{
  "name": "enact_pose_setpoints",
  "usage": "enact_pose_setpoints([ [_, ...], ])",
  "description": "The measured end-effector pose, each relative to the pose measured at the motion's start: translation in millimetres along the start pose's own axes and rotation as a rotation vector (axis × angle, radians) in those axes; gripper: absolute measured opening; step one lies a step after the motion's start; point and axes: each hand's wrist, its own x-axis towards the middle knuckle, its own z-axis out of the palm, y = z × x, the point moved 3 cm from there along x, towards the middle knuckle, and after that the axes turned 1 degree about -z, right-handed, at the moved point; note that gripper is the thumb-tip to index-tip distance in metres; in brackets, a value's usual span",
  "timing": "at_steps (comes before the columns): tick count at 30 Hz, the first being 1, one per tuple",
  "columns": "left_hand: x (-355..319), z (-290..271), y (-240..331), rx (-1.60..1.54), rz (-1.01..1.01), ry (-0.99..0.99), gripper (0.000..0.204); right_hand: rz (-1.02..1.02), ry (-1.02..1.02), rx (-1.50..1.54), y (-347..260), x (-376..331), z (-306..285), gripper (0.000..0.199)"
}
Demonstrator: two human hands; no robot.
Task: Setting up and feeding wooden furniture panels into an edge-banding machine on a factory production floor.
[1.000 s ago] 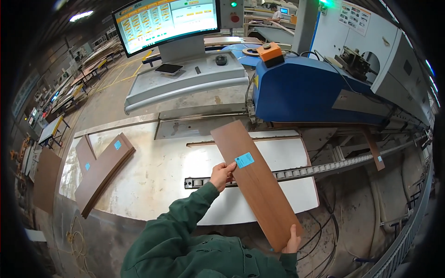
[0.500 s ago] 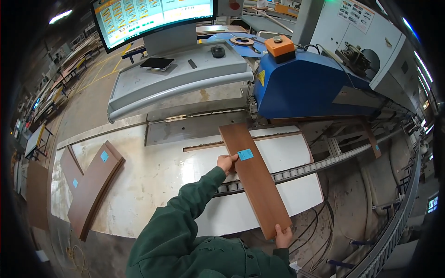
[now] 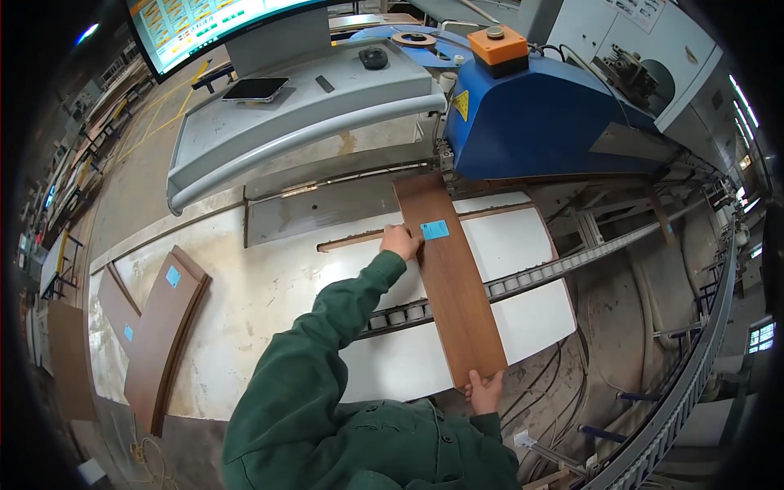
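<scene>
A long brown wooden board (image 3: pixel 461 298) with a blue label lies across the roller track, its far end at the metal guide in front of the blue machine. My left hand (image 3: pixel 400 242) grips its left edge beside the label. At the near end, my right hand (image 3: pixel 485 390) has its thumb and fingers on the right corner of the board. The undersides of both grips are hidden.
Several labelled brown boards (image 3: pixel 167 327) lie at the left of the white worktable (image 3: pixel 286 286). A roller track (image 3: pixel 543 272) runs off to the right, below the blue machine (image 3: pixel 539 122). A grey shelf (image 3: pixel 294 122) carries a tablet (image 3: pixel 256 89) and a mouse (image 3: pixel 373 58).
Both hands have moved the board away from me, toward the metal guide, and it stands a little straighter. My view has also shifted slightly.
</scene>
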Motion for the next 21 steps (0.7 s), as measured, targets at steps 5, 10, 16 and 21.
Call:
enact_pose_setpoints([
  [5,26.8,-3.7,-11.9,-0.019,0.003,-0.065,0.038,0.014,-0.020,0.061,-9.9,4.1,15.6,0.081],
  [10,44.5,12.9,-21.9,-0.251,0.000,-0.064,0.034,0.103,-0.078,-0.035,-24.0,7.5,28.8,0.090],
  [16,60.5,14.0,-7.6,-0.386,0.025,-0.082,0.030,0.115,-0.095,0.055,-33.2,22.3,34.4,0.093],
  [21,70.9,19.7,-10.6,-0.473,-0.014,-0.083,0.028,0.059,-0.050,0.099,-26.4,35.3,32.0,0.069],
])
